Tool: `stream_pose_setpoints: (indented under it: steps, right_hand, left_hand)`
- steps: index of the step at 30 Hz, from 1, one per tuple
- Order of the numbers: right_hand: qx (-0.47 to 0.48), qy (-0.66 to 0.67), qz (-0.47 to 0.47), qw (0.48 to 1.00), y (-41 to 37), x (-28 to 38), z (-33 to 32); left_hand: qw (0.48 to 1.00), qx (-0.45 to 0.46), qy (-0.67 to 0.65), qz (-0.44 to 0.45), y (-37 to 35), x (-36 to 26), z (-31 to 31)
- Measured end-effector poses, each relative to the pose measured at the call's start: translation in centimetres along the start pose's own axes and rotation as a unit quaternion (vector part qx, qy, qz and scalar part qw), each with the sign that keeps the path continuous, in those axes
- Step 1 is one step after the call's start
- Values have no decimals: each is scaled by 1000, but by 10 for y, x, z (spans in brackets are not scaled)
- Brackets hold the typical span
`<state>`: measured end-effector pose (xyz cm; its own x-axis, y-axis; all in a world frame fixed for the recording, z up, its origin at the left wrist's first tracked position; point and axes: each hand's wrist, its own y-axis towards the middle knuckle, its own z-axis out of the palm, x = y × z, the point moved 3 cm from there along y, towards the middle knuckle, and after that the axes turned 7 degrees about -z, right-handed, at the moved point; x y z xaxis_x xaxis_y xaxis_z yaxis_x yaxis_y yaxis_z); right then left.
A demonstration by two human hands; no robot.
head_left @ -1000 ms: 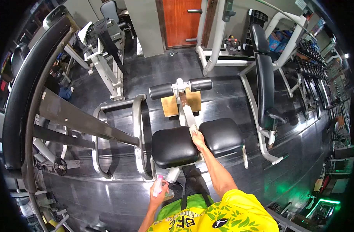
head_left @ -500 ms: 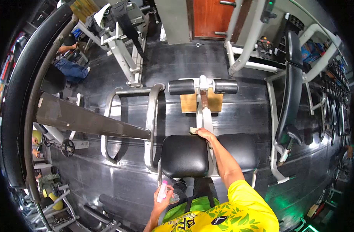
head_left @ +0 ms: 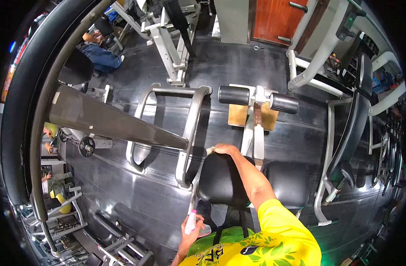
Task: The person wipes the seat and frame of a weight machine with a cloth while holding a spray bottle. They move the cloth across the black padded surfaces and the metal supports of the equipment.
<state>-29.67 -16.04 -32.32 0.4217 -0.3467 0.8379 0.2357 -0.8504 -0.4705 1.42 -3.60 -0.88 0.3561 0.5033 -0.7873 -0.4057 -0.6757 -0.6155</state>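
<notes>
My right hand [head_left: 226, 149] is closed on a small pale cloth [head_left: 210, 150] at the far edge of the left black seat pad [head_left: 220, 182]. My right arm reaches forward across that pad. A second black pad [head_left: 284, 181] lies beside it on the right. Near my waist, my left hand [head_left: 185, 229] is wrapped round a clear spray bottle [head_left: 192, 222] with a pink and white top. Beyond the pads, the bench's white frame [head_left: 259, 133] leads to two black foam rollers [head_left: 234, 95].
A metal bench frame [head_left: 196, 115] with a thick grey beam [head_left: 118, 119] stands to the left. An upright black padded bench [head_left: 354, 128] is on the right. Another seated person [head_left: 101, 55] is at the far left. Black flooring [head_left: 216, 62] runs between the machines.
My right hand and the cloth have moved left along the far edge of the left pad. The left hand still holds the spray bottle. The whole view has shifted and tilted slightly.
</notes>
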Motion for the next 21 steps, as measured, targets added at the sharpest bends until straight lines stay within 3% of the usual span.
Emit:
stream_pose_setpoints:
  steps: [1,2,4,7,11,12,13,16,19,21]
  right_hand:
    - [8,88,-3,996,-11,27,-7]
    - [7,88,-5,996,-6,38,-7]
    - [16,-31,-37,999,3,63,-5]
    - [69,-115,-13,991,-2,105,-4]
    - [85,-402,9,912,-11,171,40]
    - [93,-383,37,918,-5,171,60]
    - [29,-417,77,905,-5,182,80]
    - [3,-536,130,834,-36,229,101]
    - [40,-501,100,859,-68,251,99]
    - [14,-505,116,855,-61,242,125]
  left_hand:
    - [1000,-7,9,-9,0,1,-3]
    - [1000,-7,10,-7,0,1,-6]
    - [1000,12,20,5,0,-2,-12]
    - [1000,8,25,9,0,-12,-21]
    - [998,25,50,15,6,-8,-42]
    - [998,32,48,16,7,-6,-47]
    - [997,46,58,33,8,-7,-52]
    - [993,72,82,46,14,-10,-66]
    - [993,75,64,60,20,-14,-75]
    - [992,92,56,65,25,-16,-80]
